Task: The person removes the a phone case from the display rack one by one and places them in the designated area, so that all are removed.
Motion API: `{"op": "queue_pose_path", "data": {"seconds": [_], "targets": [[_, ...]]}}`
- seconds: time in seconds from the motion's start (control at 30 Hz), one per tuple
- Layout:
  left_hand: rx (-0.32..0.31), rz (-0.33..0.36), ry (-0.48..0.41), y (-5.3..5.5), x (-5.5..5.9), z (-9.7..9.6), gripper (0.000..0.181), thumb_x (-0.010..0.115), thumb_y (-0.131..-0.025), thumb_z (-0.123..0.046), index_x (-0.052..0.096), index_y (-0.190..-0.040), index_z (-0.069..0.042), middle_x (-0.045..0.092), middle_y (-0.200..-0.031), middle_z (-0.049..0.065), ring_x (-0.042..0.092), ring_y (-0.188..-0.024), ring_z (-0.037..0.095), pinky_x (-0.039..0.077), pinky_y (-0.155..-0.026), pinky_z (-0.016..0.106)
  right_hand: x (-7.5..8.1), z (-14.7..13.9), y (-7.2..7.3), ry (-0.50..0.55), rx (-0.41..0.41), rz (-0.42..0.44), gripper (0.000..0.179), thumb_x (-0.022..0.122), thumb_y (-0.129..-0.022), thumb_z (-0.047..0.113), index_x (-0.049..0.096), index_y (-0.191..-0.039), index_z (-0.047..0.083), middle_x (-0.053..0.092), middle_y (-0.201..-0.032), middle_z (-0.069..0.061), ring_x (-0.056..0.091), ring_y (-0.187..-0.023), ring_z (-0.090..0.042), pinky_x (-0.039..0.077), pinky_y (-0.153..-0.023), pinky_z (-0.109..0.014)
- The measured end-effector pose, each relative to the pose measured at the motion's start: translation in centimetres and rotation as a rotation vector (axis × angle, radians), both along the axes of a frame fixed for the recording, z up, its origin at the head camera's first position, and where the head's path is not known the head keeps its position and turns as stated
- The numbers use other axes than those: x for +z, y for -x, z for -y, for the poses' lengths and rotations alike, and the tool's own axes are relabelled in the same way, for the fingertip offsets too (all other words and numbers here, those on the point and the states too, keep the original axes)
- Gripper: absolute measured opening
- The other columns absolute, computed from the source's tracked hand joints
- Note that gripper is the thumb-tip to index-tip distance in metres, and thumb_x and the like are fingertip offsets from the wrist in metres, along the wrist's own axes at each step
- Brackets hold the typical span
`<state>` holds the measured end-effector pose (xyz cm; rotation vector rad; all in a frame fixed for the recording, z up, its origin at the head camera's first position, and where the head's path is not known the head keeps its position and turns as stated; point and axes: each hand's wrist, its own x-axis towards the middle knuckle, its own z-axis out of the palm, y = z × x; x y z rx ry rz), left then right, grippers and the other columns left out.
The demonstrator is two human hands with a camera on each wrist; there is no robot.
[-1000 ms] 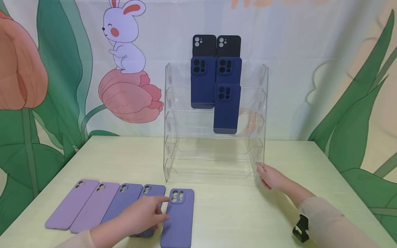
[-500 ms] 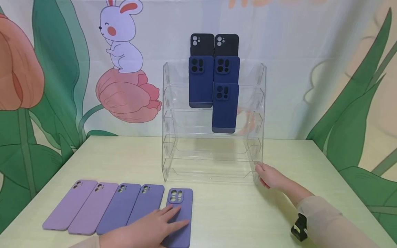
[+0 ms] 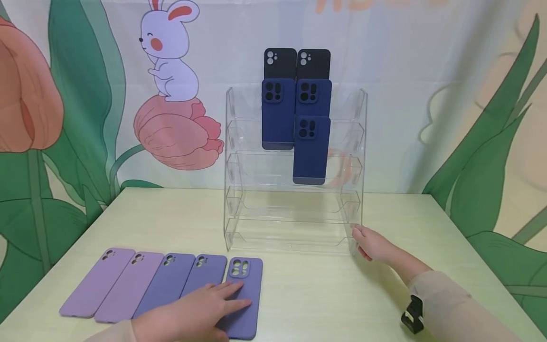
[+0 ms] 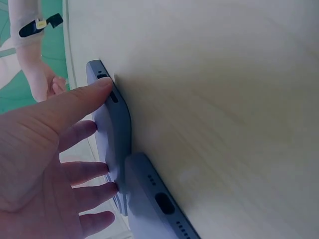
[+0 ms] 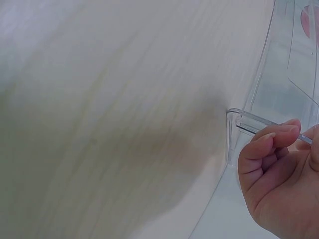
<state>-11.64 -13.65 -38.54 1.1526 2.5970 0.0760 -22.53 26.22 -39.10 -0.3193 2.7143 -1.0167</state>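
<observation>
My left hand [image 3: 192, 311] lies with straight, spread fingers on the back of the rightmost purple-blue phone case [image 3: 253, 289]. In the left wrist view its thumb touches the end edge of that case [image 4: 119, 119], near the port slot. The neighbouring case [image 4: 149, 199] lies right alongside. My right hand [image 3: 373, 243] pinches the lower right edge of a clear acrylic display rack [image 3: 292, 235]; in the right wrist view thumb and forefinger meet at the clear panel [image 5: 259, 119].
Two lilac cases [image 3: 96, 285] and two blue-violet cases [image 3: 164, 285] lie in a row at the left of the table [image 3: 325, 294]. Upper rack tiers hold black cases [image 3: 314, 66] and navy cases [image 3: 311, 161]. A printed rabbit curtain [image 3: 397, 118] hangs behind.
My left hand has spread its fingers onto the rightmost case, and that case has shifted slightly left, closer to the row. My right hand stays on the rack.
</observation>
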Motion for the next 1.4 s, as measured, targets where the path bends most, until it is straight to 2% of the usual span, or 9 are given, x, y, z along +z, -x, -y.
{"op": "queue_pose_path", "data": {"seconds": [0.27,0.7,0.77,0.87,0.97,1.07,1.17,1.27,1.4], "targets": [[0.030,-0.024,-0.020,0.2,-0.1,0.4,0.072,0.075,-0.075,-0.040,0.046,-0.139,-0.026,0.036,-0.145,0.013,0.037,-0.130,0.029,0.037,-0.097,0.052,0.0,0.0,-0.1,-0.003,0.009,-0.005,0.051,0.021,-0.102,0.020,0.024,-0.137,-0.017,0.038,-0.046,0.001,0.033,-0.038,-0.012,0.035,-0.049,-0.032],[0.057,0.031,-0.058,0.3,0.1,0.9,0.069,0.073,-0.078,-0.041,0.046,-0.139,-0.023,0.035,-0.146,0.012,0.038,-0.130,0.030,0.036,-0.097,0.053,0.1,0.0,-0.1,0.013,-0.001,-0.002,0.052,0.021,-0.101,0.021,0.025,-0.137,-0.017,0.038,-0.046,0.001,0.033,-0.039,-0.012,0.034,-0.047,-0.030],[0.059,0.008,-0.086,0.4,0.4,0.9,0.066,0.070,-0.080,-0.043,0.048,-0.138,-0.020,0.037,-0.145,0.013,0.042,-0.126,0.031,0.039,-0.096,0.051,0.1,0.0,-0.1,0.013,-0.004,-0.002,0.051,0.022,-0.101,0.021,0.027,-0.137,-0.016,0.038,-0.046,0.001,0.033,-0.039,-0.012,0.034,-0.047,-0.030],[0.094,-0.086,-0.176,0.7,1.0,0.9,0.060,0.068,-0.083,-0.042,0.052,-0.134,-0.014,0.042,-0.141,0.016,0.050,-0.119,0.032,0.046,-0.088,0.047,0.0,0.1,-0.2,0.011,-0.007,-0.007,0.050,0.022,-0.101,0.021,0.030,-0.134,-0.016,0.038,-0.046,0.001,0.034,-0.039,-0.012,0.033,-0.046,-0.030],[0.204,-0.172,-0.289,1.3,1.7,0.8,0.054,0.068,-0.085,-0.035,0.054,-0.130,-0.009,0.046,-0.136,0.017,0.054,-0.114,0.033,0.049,-0.082,0.046,0.0,0.1,-0.2,0.010,-0.012,-0.007,0.049,0.022,-0.101,0.021,0.032,-0.133,-0.015,0.038,-0.046,0.001,0.033,-0.039,-0.013,0.033,-0.046,-0.030],[0.356,-0.180,-0.443,2.5,2.1,0.7,0.052,0.067,-0.086,-0.029,0.052,-0.131,-0.006,0.049,-0.133,0.016,0.051,-0.117,0.033,0.046,-0.088,0.047,0.0,0.0,-0.2,0.011,-0.016,0.000,0.048,0.022,-0.101,0.021,0.034,-0.132,-0.015,0.038,-0.046,0.001,0.033,-0.038,-0.012,0.033,-0.047,-0.030],[0.508,-0.108,-0.593,4.4,2.2,0.9,0.060,0.065,-0.089,-0.026,0.041,-0.139,-0.003,0.043,-0.138,0.018,0.045,-0.122,0.036,0.041,-0.093,0.050,0.2,-0.1,-0.2,0.013,-0.009,0.006,0.050,0.021,-0.101,0.021,0.031,-0.134,-0.015,0.038,-0.046,0.001,0.033,-0.039,-0.012,0.034,-0.047,-0.030],[0.612,0.005,-0.679,6.7,2.3,1.1,0.068,0.058,-0.093,-0.027,0.024,-0.145,0.000,0.033,-0.143,0.024,0.041,-0.124,0.041,0.040,-0.094,0.052,0.3,-0.2,-0.1,0.015,0.004,0.004,0.051,0.021,-0.102,0.021,0.026,-0.137,-0.017,0.038,-0.046,0.001,0.033,-0.039,-0.012,0.034,-0.047,-0.030],[0.675,0.168,-0.699,9.2,2.0,1.2,0.070,0.049,-0.098,-0.030,0.012,-0.147,0.003,0.027,-0.144,0.030,0.037,-0.126,0.044,0.038,-0.096,0.052,0.1,-0.2,0.2,0.018,0.017,0.022,0.051,0.021,-0.102,0.020,0.024,-0.138,-0.016,0.038,-0.046,0.001,0.032,-0.039,-0.011,0.033,-0.047,-0.029]]}}
